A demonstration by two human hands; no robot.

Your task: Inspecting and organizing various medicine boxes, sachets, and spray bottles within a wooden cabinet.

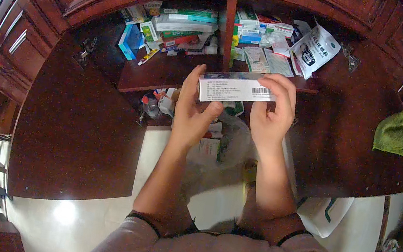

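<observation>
A white carton (231,89) with fine print and a barcode is held up in front of the open cabinet, its long side level. My left hand (196,107) grips its left end, thumb below and fingers along the side. At the other end, my right hand (276,111) has its fingers curled over the top corner. Both hands are closed on the same box. Behind it, the shelf (167,74) bears stacked medicine boxes (185,26) on the left of the divider and more packets and boxes (258,35) on the right.
Two open cabinet doors (79,133) (350,149) spread to either side. A white pouch (316,52) leans at the shelf's right end. Below lies a clear plastic bag (230,144) with boxes. A green cloth (398,133) hangs at the right door's edge. A white bag (324,214) stands on the floor.
</observation>
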